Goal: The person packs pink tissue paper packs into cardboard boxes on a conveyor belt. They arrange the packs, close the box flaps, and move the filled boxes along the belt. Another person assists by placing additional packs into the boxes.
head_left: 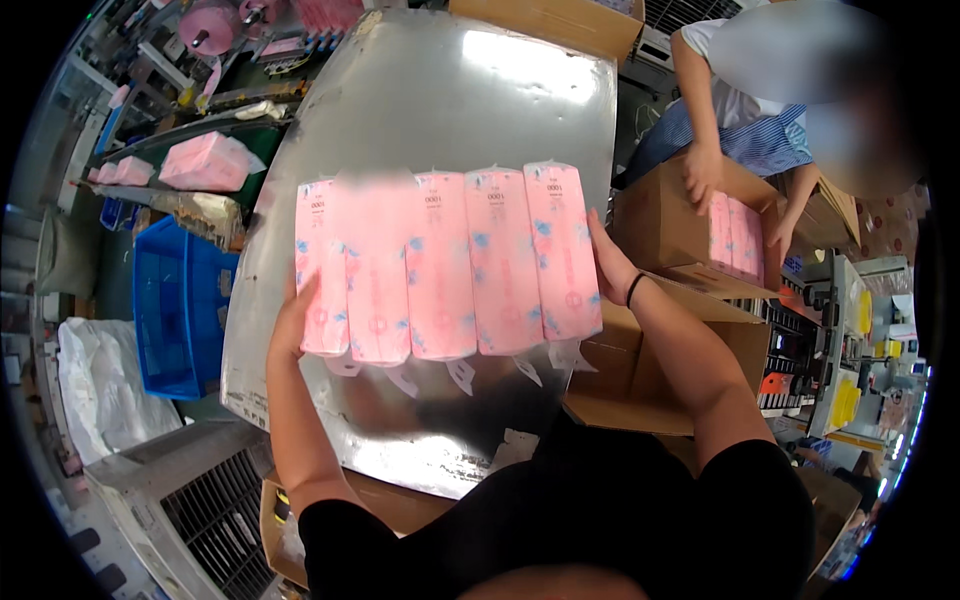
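Side by side over the metal table (440, 110) is a row of several pink tissue packs (440, 280), wrapped in film with blue flower prints. Clear film ends stick out along their near edge. My left hand (292, 318) presses on the row's left end, its thumb over the face of the outer pack. At the opposite end, my right hand (610, 258) bears against the side of the rightmost pack, its fingers partly hidden behind it. The packs are squeezed together between both hands. Whether the row rests on the table or is lifted is hard to tell.
An open cardboard box (640, 360) stands by my right forearm. Beyond it, a co-worker's hand (704, 172) holds another carton (655, 215) with pink packs inside. On the left are a conveyor with wrapped pink packs (208, 162) and a blue crate (165, 310).
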Available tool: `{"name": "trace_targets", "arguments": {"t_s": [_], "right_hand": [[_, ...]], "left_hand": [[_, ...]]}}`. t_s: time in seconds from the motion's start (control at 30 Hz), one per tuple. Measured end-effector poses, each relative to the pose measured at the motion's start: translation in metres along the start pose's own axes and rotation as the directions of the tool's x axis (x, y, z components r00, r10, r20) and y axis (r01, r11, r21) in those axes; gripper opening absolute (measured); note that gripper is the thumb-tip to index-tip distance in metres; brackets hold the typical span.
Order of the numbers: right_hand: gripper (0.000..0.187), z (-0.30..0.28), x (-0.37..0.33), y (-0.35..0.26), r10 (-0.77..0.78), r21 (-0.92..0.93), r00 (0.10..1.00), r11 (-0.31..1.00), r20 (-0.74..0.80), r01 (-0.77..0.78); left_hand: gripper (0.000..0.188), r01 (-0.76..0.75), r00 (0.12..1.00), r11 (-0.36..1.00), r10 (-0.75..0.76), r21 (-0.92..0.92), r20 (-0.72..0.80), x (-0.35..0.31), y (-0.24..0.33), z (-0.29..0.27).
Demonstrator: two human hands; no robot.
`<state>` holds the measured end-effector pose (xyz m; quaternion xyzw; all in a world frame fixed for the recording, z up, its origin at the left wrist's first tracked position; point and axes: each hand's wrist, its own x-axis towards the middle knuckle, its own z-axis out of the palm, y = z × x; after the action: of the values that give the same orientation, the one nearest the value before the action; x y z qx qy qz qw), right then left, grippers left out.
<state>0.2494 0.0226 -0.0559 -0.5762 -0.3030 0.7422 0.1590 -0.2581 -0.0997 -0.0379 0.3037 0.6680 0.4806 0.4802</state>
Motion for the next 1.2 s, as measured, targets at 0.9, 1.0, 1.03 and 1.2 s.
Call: {"name": "trace_targets", "arguments": {"t_s": [0.9, 1.0, 1.03, 1.2], "right_hand": [[0.053, -0.33, -0.324, 0.239, -0.769, -0.374, 0.455, 0.625, -0.449, 0.685], [0.058, -0.34, -0.352, 0.242, -0.874, -0.856, 0.318, 0.451, -0.366, 0.253], [0.061, -0.342, -0.356, 0.242, -0.863, -0.844, 0.232, 0.495, -0.449, 0.205], [0.015, -0.315, -0.347, 0.223, -0.824, -0.782, 0.422, 0.528, -0.378, 0.332]], "left_hand": [[0.097, -0.269, 0.813, 0.949, 0.316, -0.167, 0.489, -0.232, -0.023, 0.289], [0.038, -0.362, 0.774, 0.754, -0.084, 0.548, 0.628, -0.248, 0.001, 0.344], [0.024, -0.45, 0.85, 0.715, 0.159, 0.536, 0.502, -0.248, -0.009, 0.354], [0.036, -0.348, 0.727, 0.714, -0.203, 0.607, 0.656, -0.225, -0.001, 0.417]]}}
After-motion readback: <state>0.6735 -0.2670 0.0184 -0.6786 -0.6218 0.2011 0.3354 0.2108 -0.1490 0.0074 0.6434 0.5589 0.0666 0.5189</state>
